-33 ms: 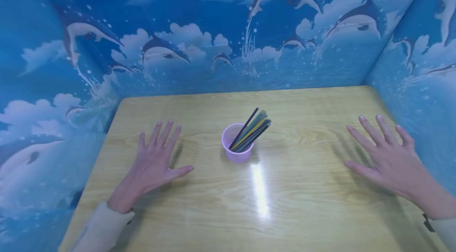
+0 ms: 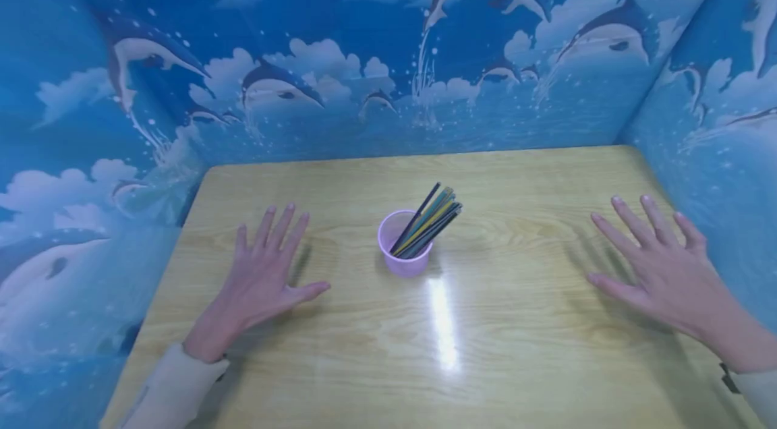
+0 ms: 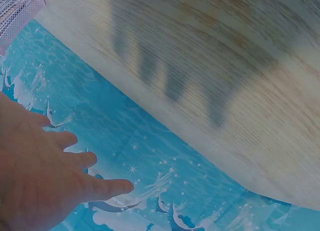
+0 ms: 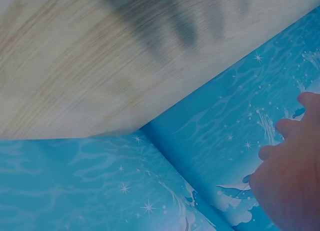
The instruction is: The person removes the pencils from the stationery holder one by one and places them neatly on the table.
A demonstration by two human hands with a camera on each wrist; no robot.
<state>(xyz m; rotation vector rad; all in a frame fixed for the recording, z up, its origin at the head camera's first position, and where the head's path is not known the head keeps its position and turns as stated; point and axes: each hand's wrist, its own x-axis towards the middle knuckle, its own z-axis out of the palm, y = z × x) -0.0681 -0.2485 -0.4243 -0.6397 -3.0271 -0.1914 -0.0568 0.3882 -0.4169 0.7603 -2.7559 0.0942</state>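
Note:
A small purple cup (image 2: 408, 267) stands upright near the middle of the wooden table (image 2: 510, 321). Several thin sticks (image 2: 427, 223), dark, teal and yellow, lean out of it toward the upper right. My left hand (image 2: 261, 280) is held over the table to the left of the cup, fingers spread and holding nothing; its shadow falls beside it. Far to the right of the cup, my right hand (image 2: 668, 274) is spread the same way, also with nothing in it. The left wrist view shows the cup's mesh wall (image 3: 17, 16) at its upper left corner.
A blue cloth backdrop (image 2: 364, 119) printed with dolphins and clouds rises behind the table and along both sides. A bright light reflection (image 2: 443, 324) lies on the tabletop in front of the cup. The right wrist view shows the table's rounded corner (image 4: 132, 126) against the backdrop.

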